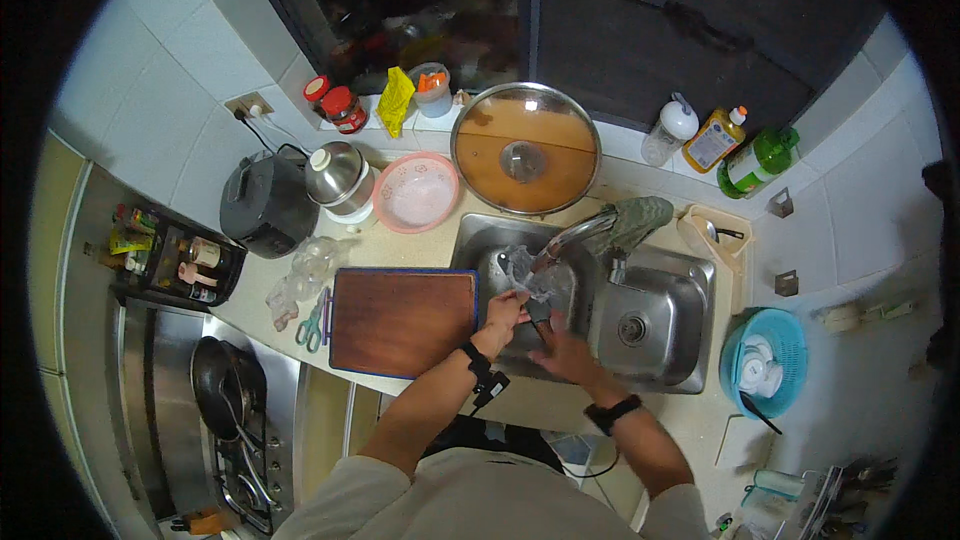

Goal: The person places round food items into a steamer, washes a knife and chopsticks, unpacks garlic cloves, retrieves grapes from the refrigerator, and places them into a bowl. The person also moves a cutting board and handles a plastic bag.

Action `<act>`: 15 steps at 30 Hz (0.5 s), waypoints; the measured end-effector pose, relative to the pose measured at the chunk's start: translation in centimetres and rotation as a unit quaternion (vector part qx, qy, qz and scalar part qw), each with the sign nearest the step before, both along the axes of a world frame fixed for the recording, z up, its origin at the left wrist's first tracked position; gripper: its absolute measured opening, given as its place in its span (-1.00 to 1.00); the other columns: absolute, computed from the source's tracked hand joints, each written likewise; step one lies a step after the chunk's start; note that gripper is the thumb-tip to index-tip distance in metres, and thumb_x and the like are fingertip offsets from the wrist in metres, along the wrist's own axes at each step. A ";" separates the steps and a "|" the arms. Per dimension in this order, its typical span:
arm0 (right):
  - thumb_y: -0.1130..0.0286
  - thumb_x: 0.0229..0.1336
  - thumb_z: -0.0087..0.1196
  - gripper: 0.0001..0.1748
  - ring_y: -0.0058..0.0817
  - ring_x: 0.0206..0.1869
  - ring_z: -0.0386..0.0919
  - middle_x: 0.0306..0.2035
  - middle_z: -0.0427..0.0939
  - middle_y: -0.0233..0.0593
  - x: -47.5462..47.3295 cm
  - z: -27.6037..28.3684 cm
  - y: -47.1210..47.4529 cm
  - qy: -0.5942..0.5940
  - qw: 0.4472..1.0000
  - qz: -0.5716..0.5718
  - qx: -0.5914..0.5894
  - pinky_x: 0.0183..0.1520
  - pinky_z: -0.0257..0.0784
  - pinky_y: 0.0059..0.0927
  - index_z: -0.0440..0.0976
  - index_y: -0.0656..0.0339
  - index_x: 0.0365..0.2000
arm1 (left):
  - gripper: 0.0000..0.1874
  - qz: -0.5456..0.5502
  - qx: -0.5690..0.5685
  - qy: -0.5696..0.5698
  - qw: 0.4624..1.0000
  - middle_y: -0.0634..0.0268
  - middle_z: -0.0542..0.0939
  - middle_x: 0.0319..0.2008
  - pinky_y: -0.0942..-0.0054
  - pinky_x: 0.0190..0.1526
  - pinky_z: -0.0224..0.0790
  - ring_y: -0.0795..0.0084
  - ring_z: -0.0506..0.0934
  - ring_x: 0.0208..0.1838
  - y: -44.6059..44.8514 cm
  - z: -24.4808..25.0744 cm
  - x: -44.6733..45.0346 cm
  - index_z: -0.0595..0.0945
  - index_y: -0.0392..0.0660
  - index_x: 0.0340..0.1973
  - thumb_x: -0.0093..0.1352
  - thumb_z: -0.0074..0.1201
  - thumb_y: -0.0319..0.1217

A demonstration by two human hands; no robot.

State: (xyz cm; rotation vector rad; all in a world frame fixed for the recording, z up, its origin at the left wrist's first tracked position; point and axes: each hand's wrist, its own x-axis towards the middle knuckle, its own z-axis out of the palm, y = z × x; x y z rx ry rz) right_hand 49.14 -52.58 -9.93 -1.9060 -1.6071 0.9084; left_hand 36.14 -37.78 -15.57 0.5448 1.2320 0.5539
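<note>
Both of my hands are over the left basin of a steel double sink (484, 229), below the metal faucet (571, 234). My left hand (510, 309) is at the basin's left side, with its fingertips at a crumpled clear plastic bag (529, 274) under the spout. A dark-handled utensil (541, 326), perhaps a knife, lies between my hands. Blurred, my right hand (561, 351) is at its handle; whether the fingers are closed on it cannot be told. A green cloth (637, 221) hangs over the faucet's base. Left of the sink lies a wooden cutting board (405, 322).
Scissors (309, 331) and plastic bags (311, 266) lie left of the board. Behind stand a pink basin (416, 192), a large glass lid (525, 127) and a rice cooker (268, 202). A blue basket (799, 364) with white dishes is right of the sink. Bottles line the sill.
</note>
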 end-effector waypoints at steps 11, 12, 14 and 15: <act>0.40 0.17 0.08 -0.09 0.03 -0.27 0.63 -0.17 0.59 0.10 -4.4 -0.4 2.0 -0.220 0.975 -0.029 -0.028 -0.27 0.56 0.02 -0.08 0.21 0.46 | -0.63 -0.057 0.080 0.242 0.965 0.11 0.70 -0.31 0.23 -0.33 0.46 0.27 0.65 -0.31 4.4 2.3 3.7 0.67 -0.37 -0.24 0.27 0.38 -0.27; 0.39 0.17 0.08 -0.09 0.04 -0.27 0.63 -0.19 0.60 0.10 -4.6 -0.2 2.0 -0.222 0.974 -0.041 -0.010 -0.28 0.55 0.02 -0.08 0.20 0.46 | -0.59 -0.072 0.094 0.287 0.951 0.10 0.67 -0.40 0.21 -0.34 0.45 0.26 0.62 -0.39 4.9 2.5 4.1 0.67 -0.36 -0.31 0.30 0.32 -0.18; 0.36 0.19 0.10 -0.18 0.01 -0.26 0.64 -0.17 0.60 0.16 -4.8 0.0 2.1 -0.185 0.978 -0.077 -0.057 -0.26 0.56 0.01 0.03 0.27 0.40 | -0.45 -0.087 0.137 0.350 0.923 0.08 0.61 -0.58 0.19 -0.37 0.42 0.25 0.57 -0.54 5.6 2.7 4.4 0.69 -0.34 -0.44 0.36 0.22 0.01; 0.35 0.20 0.11 -0.23 0.00 -0.26 0.65 -0.16 0.59 0.19 -4.8 0.0 2.2 -0.164 0.979 -0.100 -0.070 -0.25 0.56 0.01 0.09 0.31 0.37 | -0.40 -0.084 0.134 0.342 0.927 0.06 0.62 -0.58 0.17 -0.34 0.43 0.19 0.59 -0.52 5.7 2.8 4.4 0.69 -0.35 -0.45 0.38 0.14 0.07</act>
